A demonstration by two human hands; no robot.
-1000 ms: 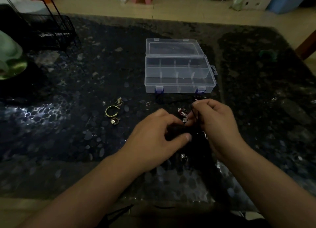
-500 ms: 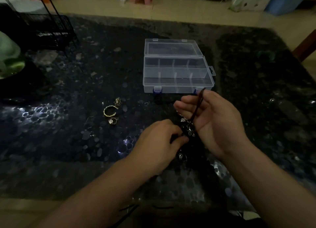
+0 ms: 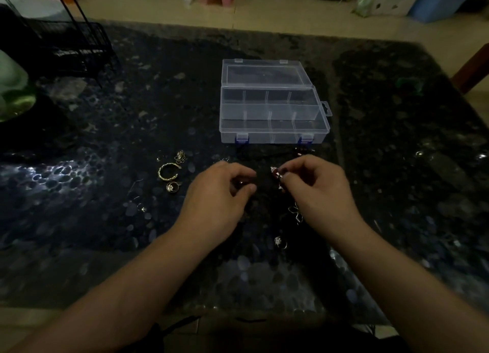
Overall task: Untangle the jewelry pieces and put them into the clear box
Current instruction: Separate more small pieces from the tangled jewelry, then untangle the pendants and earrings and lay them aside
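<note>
The clear box (image 3: 274, 138) stands open in the middle of the dark table, lid folded back, its compartments holding nothing I can see. Just in front of it my right hand (image 3: 320, 193) pinches a small reddish, sparkly jewelry piece (image 3: 275, 171) at its fingertips, with silvery pieces (image 3: 295, 212) hanging below the palm. My left hand (image 3: 219, 196) hovers beside it with fingers curled; whether it pinches a dark cord is too dim to tell. A silver ring (image 3: 280, 242) lies on the table between my wrists.
A gold open bangle (image 3: 168, 171), a gold ring (image 3: 172, 186) and a small gold charm (image 3: 180, 156) lie left of my hands. A black wire rack (image 3: 71, 48) and a green object (image 3: 13, 87) stand at the far left. The table's near edge is below my forearms.
My right hand turned palm down and now pinches the reddish piece instead of a black cord across its palm. My left hand rose away from the tangle toward the box.
</note>
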